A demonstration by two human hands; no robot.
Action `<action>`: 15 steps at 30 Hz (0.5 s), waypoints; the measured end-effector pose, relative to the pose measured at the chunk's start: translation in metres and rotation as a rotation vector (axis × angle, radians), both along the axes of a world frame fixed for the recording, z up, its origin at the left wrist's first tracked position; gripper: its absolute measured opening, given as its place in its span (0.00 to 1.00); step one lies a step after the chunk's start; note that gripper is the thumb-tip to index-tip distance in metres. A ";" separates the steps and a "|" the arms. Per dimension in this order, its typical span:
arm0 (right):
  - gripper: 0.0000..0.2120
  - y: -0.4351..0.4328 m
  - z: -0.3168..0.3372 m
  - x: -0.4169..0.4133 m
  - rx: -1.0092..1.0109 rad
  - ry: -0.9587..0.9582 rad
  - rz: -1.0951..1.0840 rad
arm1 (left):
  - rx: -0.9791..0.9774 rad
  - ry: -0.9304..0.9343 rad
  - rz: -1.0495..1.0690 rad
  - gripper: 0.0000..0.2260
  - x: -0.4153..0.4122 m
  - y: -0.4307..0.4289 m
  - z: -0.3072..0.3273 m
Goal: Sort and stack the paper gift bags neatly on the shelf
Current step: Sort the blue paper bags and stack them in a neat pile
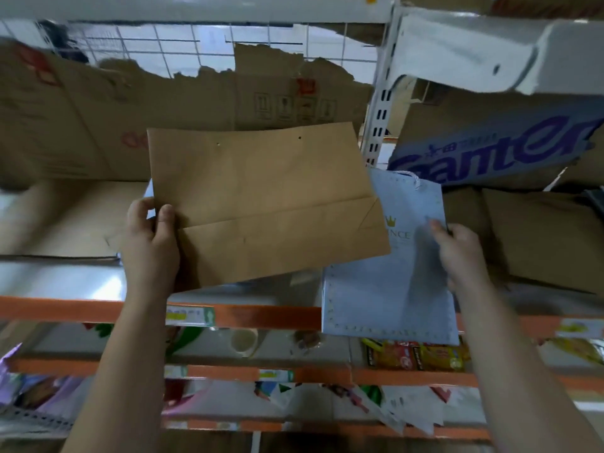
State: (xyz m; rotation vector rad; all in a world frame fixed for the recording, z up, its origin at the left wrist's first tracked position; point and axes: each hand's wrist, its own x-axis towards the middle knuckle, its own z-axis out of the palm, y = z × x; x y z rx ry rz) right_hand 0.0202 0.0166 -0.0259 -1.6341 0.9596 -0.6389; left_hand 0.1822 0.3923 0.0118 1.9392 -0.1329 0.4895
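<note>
1. Left hand point(150, 243) is pinching flat brown paper bag point(268, 204) by its left edge, above shelf point(261, 317).
2. Right hand point(457, 253), blurred, is touching blue gift bag point(385, 289) overhanging shelf front; grip unclear.

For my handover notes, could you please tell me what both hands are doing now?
Left hand: grips the brown paper bag.
Right hand: holds the blue gift bag.

The brown bag point(268, 204) hides the pale blue bag's point(392, 289) left side, the start of its printed word point(400, 236) and, behind it, the fingers of the left hand point(150, 243). The right hand point(457, 253) is motion-blurred at the blue bag's edge, its grip unreadable.
</note>
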 end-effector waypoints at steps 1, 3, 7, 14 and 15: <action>0.20 0.014 -0.001 0.007 0.022 -0.002 0.007 | 0.007 -0.009 -0.001 0.10 0.007 0.013 0.002; 0.19 0.040 0.000 0.020 0.052 -0.013 0.016 | 0.021 -0.012 0.002 0.09 0.021 0.037 0.006; 0.19 0.075 0.007 0.045 0.082 -0.020 0.034 | -0.031 -0.019 -0.005 0.09 0.044 0.067 0.010; 0.14 0.113 0.032 0.094 0.136 -0.169 0.072 | -0.084 -0.025 0.123 0.11 0.072 0.101 0.006; 0.14 0.117 0.035 0.100 0.153 -0.190 0.071 | -0.087 -0.024 0.138 0.11 0.076 0.107 0.004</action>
